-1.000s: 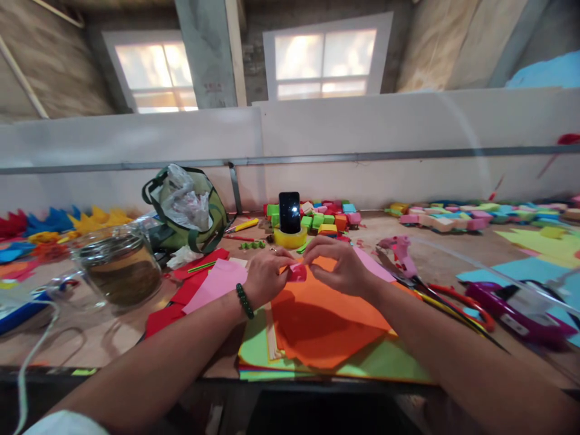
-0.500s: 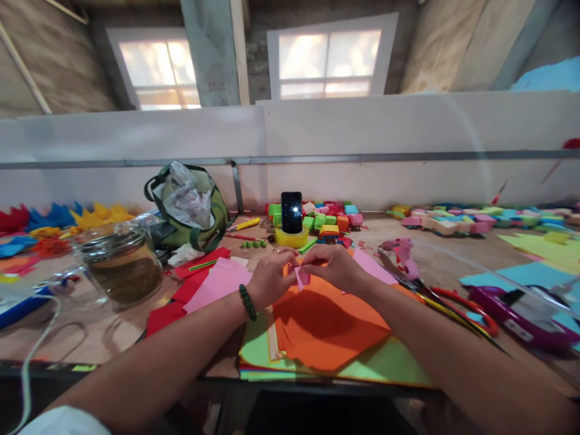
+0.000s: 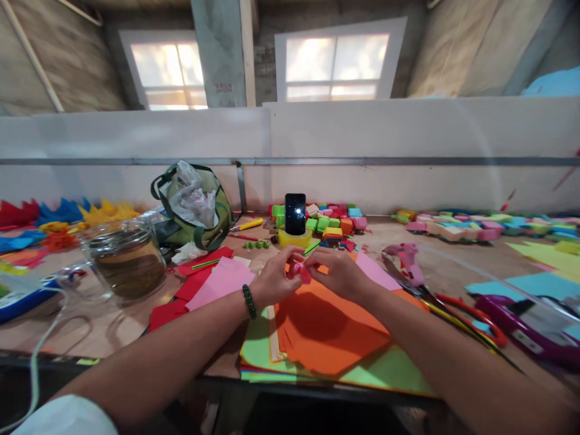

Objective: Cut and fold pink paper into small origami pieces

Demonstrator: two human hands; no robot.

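Note:
Both hands meet above a stack of coloured paper, pinching a small folded piece of pink paper (image 3: 304, 274) between them. My left hand (image 3: 276, 277) is closed on its left side, with a dark green bead bracelet at the wrist. My right hand (image 3: 338, 273) grips the other side with thumb and fingers. Beneath them lie orange sheets (image 3: 330, 326) on top of light green sheets (image 3: 385, 365). A flat pink sheet (image 3: 220, 283) and red sheets (image 3: 168, 313) are left of my left hand.
A phone (image 3: 295, 212) stands on a yellow tape roll (image 3: 294, 238), with small folded paper blocks (image 3: 333, 234) behind. A glass jar (image 3: 127, 263) and green bag (image 3: 212, 205) stand left. A pink glue gun (image 3: 410, 263), scissors (image 3: 480, 326) and purple stapler-like tool (image 3: 521, 323) lie right.
The pink paper has turned between my fingers and looks more bunched. Both hands stay close together over the stack. The whole view has shifted slightly.

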